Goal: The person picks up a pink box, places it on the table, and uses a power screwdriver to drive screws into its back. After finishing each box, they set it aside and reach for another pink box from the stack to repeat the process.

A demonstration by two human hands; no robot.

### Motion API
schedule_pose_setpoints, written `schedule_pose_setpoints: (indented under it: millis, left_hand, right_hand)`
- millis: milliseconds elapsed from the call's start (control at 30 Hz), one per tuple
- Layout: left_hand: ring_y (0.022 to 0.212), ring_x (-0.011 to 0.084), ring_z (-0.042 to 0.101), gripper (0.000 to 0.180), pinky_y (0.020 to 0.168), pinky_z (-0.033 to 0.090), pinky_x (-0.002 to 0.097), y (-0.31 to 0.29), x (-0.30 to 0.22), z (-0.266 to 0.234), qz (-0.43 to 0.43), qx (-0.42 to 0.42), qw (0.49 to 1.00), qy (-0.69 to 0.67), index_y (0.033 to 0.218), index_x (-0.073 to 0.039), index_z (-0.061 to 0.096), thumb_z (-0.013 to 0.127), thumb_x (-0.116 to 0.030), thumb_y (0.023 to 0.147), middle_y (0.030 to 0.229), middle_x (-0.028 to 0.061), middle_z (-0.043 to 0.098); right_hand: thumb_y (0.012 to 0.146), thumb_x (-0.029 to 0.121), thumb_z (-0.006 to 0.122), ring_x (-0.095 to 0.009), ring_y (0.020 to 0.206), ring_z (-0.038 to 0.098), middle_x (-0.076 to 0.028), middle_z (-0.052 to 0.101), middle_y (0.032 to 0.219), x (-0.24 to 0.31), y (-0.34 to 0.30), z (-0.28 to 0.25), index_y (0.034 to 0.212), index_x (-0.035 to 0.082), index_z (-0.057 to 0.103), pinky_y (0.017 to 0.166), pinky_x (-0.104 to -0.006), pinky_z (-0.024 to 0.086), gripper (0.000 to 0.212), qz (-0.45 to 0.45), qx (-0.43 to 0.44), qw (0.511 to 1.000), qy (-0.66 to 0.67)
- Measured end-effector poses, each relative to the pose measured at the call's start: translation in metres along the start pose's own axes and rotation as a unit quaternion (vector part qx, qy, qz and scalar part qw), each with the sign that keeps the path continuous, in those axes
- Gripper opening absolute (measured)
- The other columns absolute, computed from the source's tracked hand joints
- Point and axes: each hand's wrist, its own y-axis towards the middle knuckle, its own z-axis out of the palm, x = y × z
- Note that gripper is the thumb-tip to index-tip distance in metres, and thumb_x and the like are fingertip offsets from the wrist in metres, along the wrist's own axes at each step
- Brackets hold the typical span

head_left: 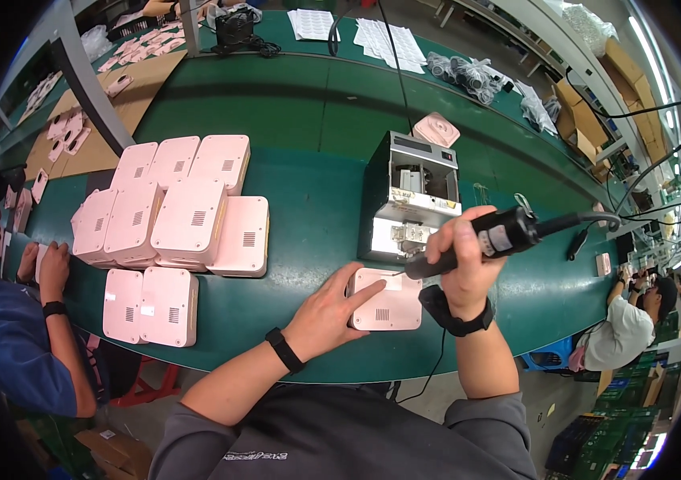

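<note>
In front of me a pale pink plastic box [391, 314] lies on the green table, its slotted, screw-holed face upward. My left hand [327, 308] grips the box at its left side, the thumb stretched over the top face. Closed round a black electric screwdriver [510, 233] is my right hand [468, 272]. The screwdriver is tilted, its thin bit reaching down to the box's far edge; whether it sits in a screw hole I cannot tell. Just beyond stands a grey and black screw feeder [419, 180], close to my right fingers.
Several pink boxes [188, 220] are stacked on the left, with two more [168, 308] nearer me. Another pink part [436, 129] lies behind the feeder. A cable [588, 218] trails from the screwdriver. Co-workers sit at left [28, 336] and right [616, 328].
</note>
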Motion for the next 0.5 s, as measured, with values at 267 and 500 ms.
schedule_pose_setpoints:
  millis: [267, 500]
  left_hand:
    - [0.122, 0.0352, 0.051, 0.083, 0.097, 0.051, 0.0421, -0.002, -0.005, -0.002, 0.002, 0.006, 1.000, 0.004, 0.138, -0.020, 0.050, 0.086, -0.015, 0.064, 0.138, 0.0166, 0.039]
    - [0.123, 0.0348, 0.050, 0.084, 0.098, 0.050, 0.0419, -0.003, -0.002, 0.000, 0.008, -0.001, 1.000, 0.008, 0.139, -0.020, 0.050, 0.086, -0.016, 0.063, 0.139, 0.0158, 0.039]
  right_hand:
    - [0.092, 0.012, 0.054, -0.019, 0.049, 0.050, -0.008, 0.050, 0.065, 0.014, 0.026, -0.005, 0.098, 0.002, 0.048, 0.049, -0.0332, 0.045, 0.012, -0.051, -0.019, 0.998, -0.007]
    - [0.091, 0.012, 0.053, -0.018, 0.049, 0.048, -0.009, 0.050, 0.066, 0.014, 0.000, 0.013, 0.100, 0.003, 0.046, 0.049, -0.0328, 0.046, 0.014, -0.003, 0.031, 1.000, 0.002]
